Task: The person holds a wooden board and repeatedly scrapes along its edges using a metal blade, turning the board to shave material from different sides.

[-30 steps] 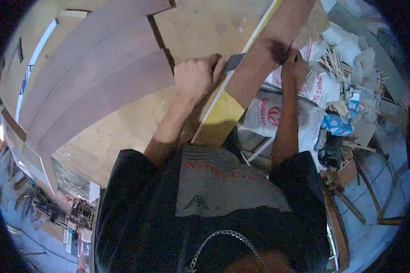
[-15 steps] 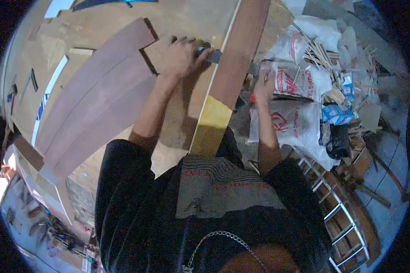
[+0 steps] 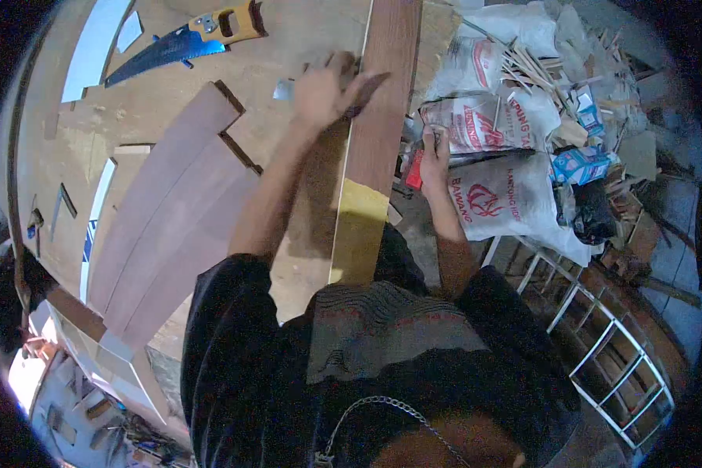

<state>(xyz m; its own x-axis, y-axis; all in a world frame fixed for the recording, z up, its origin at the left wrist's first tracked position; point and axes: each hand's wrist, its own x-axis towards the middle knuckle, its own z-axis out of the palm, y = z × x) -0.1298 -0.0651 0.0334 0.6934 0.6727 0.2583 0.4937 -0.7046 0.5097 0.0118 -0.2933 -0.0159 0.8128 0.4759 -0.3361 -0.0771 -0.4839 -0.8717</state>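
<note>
While the left hand (image 3: 324, 92) advanced along the board (image 3: 378, 117), a handsaw (image 3: 187, 39) appeared.

Reddish-brown plank (image 3: 382, 101), yellow end

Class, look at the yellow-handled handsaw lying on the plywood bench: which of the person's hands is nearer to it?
Left. The left hand rests on the long brown board, just right of the yellow-handled handsaw. The right hand is beyond the board, off the bench.

I see my left hand (image 3: 320, 93) pressing a dark scraper (image 3: 364, 87) against the long brown board (image 3: 382, 117). My right hand (image 3: 433, 156) grips something red (image 3: 414, 170) beside printed sacks (image 3: 491, 156). A saw (image 3: 187, 39) lies far left.
</note>
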